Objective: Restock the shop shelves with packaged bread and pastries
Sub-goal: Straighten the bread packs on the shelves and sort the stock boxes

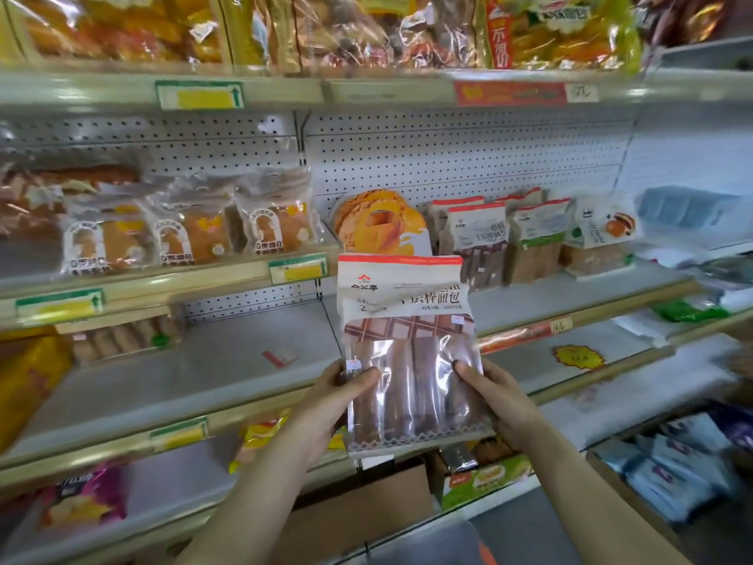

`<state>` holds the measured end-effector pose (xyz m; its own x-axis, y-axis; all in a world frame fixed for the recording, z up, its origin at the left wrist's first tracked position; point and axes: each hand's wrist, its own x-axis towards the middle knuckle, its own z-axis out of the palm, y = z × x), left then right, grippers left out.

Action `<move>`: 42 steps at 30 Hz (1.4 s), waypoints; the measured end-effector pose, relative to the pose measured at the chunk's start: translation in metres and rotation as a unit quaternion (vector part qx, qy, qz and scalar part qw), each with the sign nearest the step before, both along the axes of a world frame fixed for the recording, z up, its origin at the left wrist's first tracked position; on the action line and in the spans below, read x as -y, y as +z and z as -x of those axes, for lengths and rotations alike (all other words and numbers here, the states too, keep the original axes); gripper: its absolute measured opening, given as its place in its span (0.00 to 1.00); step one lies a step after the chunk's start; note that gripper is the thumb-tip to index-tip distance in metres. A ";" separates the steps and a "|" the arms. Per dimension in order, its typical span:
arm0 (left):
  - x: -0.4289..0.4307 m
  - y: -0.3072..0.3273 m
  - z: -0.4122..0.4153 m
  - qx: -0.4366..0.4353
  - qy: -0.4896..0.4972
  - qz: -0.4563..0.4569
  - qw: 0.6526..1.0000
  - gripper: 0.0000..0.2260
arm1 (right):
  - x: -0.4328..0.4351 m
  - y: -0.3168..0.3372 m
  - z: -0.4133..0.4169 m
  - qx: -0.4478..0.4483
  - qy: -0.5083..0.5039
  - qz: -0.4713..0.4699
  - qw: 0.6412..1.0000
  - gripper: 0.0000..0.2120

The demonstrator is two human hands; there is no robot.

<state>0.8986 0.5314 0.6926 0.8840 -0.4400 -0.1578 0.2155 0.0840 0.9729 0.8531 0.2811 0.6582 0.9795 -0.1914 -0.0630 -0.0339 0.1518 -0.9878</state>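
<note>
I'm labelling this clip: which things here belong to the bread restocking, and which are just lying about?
Job: clear red-topped bag of brown bread sticks, gripped by the left hand and right hand; matching red-topped bags standing on the grey metal shelf.
Lying about: brown cardboard box; yellow starburst sticker; pink snack bag.

Your left hand (338, 397) and right hand (503, 401) are bare; your left forearm (260, 495) and right forearm (591, 495) are bare too.

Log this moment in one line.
left hand: grips bread stick pack | right hand: grips bread stick pack | bread stick pack: upright, unshelved | matching packs: middle shelf
</note>
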 end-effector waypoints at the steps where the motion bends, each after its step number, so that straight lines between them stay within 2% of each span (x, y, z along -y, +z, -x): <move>1: 0.008 0.000 -0.001 -0.002 0.006 -0.006 1.000 0.14 | 0.008 0.000 0.000 -0.002 -0.002 0.000 1.000 0.37; 4: 0.031 0.001 -0.004 -0.007 0.018 -0.008 1.000 0.15 | 0.030 0.005 0.000 -0.001 -0.008 -0.006 1.000 0.25; 7: 0.061 0.005 -0.006 -0.003 0.005 -0.005 1.000 0.16 | 0.060 0.005 0.000 0.010 -0.012 -0.016 1.000 0.23; 10: 0.102 0.007 -0.002 0.000 -0.006 -0.016 1.000 0.32 | 0.099 0.003 0.008 0.015 -0.014 -0.029 0.999 0.18; 12: 0.133 0.008 0.005 -0.009 0.002 -0.022 1.000 0.37 | 0.131 0.004 0.014 0.011 -0.022 -0.027 0.999 0.22; 14: 0.171 0.009 0.015 -0.024 0.004 -0.010 1.000 0.29 | 0.167 0.009 0.023 0.010 -0.028 -0.015 0.999 0.27; 16: 0.202 0.009 0.026 -0.031 0.000 0.006 1.000 0.15 | 0.199 0.013 0.028 0.005 -0.018 -0.020 1.000 0.22; 18: 0.229 0.007 0.033 -0.029 0.008 0.007 1.000 0.11 | 0.227 0.016 0.031 0.001 -0.014 -0.018 1.000 0.17; 22: 0.265 0.004 0.046 -0.034 0.031 0.003 0.999 0.12 | 0.267 0.013 0.030 -0.009 -0.003 -0.002 1.000 0.14; 27: 0.290 -0.001 0.046 -0.032 0.062 0.010 0.998 0.10 | 0.292 0.007 0.022 -0.010 0.035 -0.018 0.999 0.20; 33: 0.299 -0.008 0.014 -0.057 0.081 -0.011 0.995 0.09 | 0.301 0.001 -0.010 -0.022 0.040 -0.002 0.999 0.17; 35: 0.300 -0.012 -0.003 -0.048 0.081 -0.012 0.995 0.13 | 0.303 0.001 -0.025 -0.027 0.035 0.005 0.999 0.17; 38: 0.301 -0.014 -0.024 -0.031 0.092 -0.013 0.995 0.26 | 0.306 0.007 -0.047 -0.033 0.047 0.028 0.998 0.21; 40: 0.299 -0.016 -0.039 -0.017 0.106 -0.012 0.994 0.28 | 0.305 0.014 -0.061 -0.021 0.053 0.045 0.997 0.20; 42: 0.296 -0.014 -0.049 -0.013 0.122 -0.017 0.992 0.21 | 0.301 0.021 -0.071 -0.007 0.049 0.056 0.997 0.16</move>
